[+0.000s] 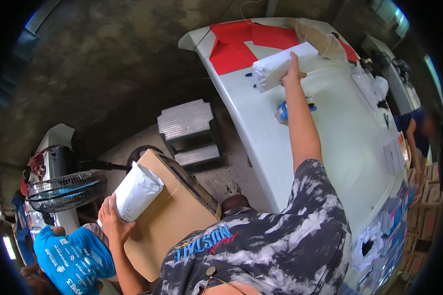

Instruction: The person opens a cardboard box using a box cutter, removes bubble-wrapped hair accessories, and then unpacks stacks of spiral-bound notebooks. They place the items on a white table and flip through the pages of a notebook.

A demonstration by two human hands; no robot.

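Closest to the camera is the person's own chest, in a black-and-white tie-dye shirt (pixel 280 236), with both bare arms stretching away from it. At lower left, the left hand (pixel 112 221) is closed around the bottom end of a white padded mailer bag (pixel 137 192), fingers wrapped round it, holding it tilted upward. That bag hangs above the top of a large brown cardboard box (pixel 170 221) just beside the person's body; whether bag and box touch cannot be told. Far out at the top, the right arm reaches across a long white tabletop (pixel 330 132). The right hand (pixel 293 73) lies on the edge of a second white mailer bag (pixel 280 66) on the tabletop, fingers curled over it; whether it grips the bag or only presses on it cannot be told. Beyond that bag lie red sheets (pixel 236 46) and a clear plastic bag (pixel 317 34). Near the forearm sits a small blue and clear object (pixel 282 112), too blurred to identify. Stacks of small flat packets (pixel 391 216) line the right edge of the tabletop. On the floor between box and tabletop stands a grey plastic step stool (pixel 189 130). At far left are a black fan (pixel 66 189) and another person in a blue shirt (pixel 74 260). Another person in dark blue (pixel 413 132) stands at far right.
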